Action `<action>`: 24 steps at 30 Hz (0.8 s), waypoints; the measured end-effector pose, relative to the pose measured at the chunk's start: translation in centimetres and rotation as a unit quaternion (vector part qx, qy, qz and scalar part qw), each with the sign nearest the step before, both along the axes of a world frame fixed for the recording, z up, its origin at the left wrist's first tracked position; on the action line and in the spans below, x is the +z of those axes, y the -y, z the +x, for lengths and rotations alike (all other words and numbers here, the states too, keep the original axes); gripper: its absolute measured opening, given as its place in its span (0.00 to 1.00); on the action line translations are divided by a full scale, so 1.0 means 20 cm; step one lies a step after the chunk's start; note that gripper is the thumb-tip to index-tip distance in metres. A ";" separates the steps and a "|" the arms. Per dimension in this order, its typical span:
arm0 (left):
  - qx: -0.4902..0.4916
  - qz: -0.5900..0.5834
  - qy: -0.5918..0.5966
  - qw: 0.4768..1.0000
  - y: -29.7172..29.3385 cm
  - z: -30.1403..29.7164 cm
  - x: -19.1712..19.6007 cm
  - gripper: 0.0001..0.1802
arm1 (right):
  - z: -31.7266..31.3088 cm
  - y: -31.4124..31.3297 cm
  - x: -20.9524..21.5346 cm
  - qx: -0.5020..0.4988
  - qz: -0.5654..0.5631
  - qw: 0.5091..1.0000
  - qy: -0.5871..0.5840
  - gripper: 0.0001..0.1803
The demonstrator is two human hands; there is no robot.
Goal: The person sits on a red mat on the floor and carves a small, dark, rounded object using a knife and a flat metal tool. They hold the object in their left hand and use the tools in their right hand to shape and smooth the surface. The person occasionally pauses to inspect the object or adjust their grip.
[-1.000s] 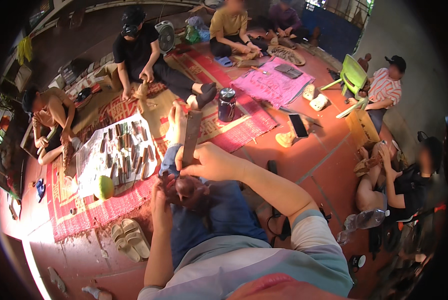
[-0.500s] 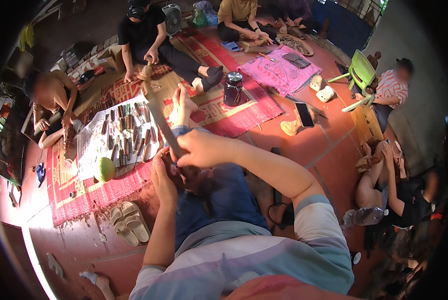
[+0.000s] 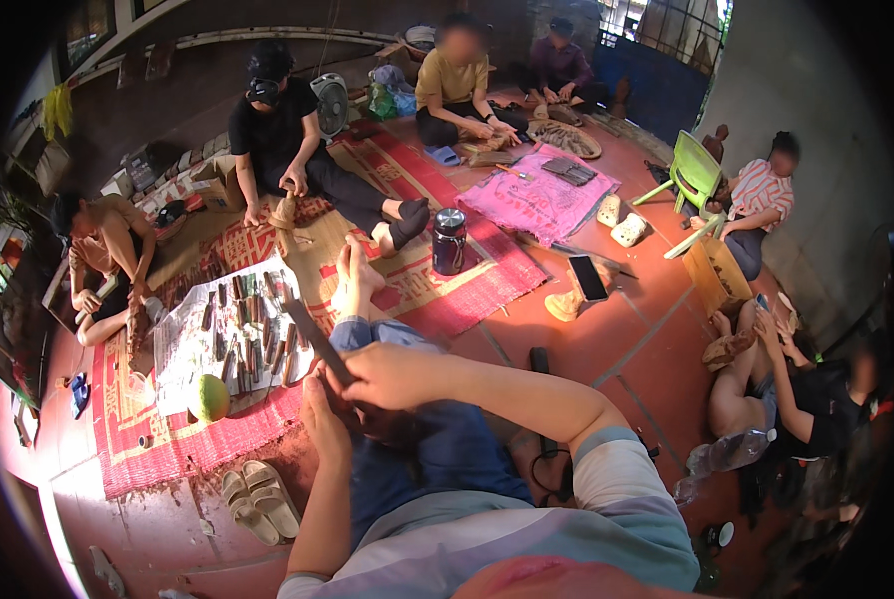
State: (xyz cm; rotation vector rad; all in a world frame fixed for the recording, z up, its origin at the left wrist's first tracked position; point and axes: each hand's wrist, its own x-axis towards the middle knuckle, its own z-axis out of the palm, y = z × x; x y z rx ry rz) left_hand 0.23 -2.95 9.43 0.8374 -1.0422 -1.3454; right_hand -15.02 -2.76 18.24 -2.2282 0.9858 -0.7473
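My right hand (image 3: 387, 376) is closed round a long, flat dark-brown bar (image 3: 310, 331), which slants away up and to the left over my lap. Just below it, my left hand (image 3: 324, 421) is upright with its fingers curled in. What that hand grips is hidden behind it and my right hand. A dark wooden piece (image 3: 379, 424) lies in shadow between my thighs, close to both hands. Beyond the bar's tip, several chisels with wooden handles (image 3: 250, 329) lie in rows on white sheets (image 3: 179, 344).
A green round fruit (image 3: 209, 397) and beige sandals (image 3: 259, 501) lie to the left. Ahead stands a dark flask (image 3: 449, 242) on the red mat (image 3: 482, 295). A phone (image 3: 589, 278) leans on a wooden piece (image 3: 564, 304) at right. Several people sit around, some holding wooden pieces.
The view has tilted up, showing more of the far wall. The bar has swung lower and my right hand has shifted slightly left. My left hand stays beside it.
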 end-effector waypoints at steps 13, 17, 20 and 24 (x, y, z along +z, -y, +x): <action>-0.008 -0.016 0.016 1.000 0.00 0.01 0.01 0.29 | -0.06 0.12 0.04 -0.153 0.119 0.976 0.097 0.12; 0.029 -0.012 -0.009 0.999 -0.01 -0.05 0.04 0.28 | 0.03 -0.03 -0.02 -0.015 -0.023 0.998 -0.055 0.15; 0.026 -0.010 -0.005 1.000 -0.03 -0.04 0.08 0.27 | -0.03 0.08 0.07 -0.152 -0.012 0.986 -0.069 0.13; 0.035 -0.025 -0.003 0.999 -0.03 -0.06 0.08 0.26 | 0.04 0.00 -0.06 0.002 -0.039 0.997 -0.065 0.11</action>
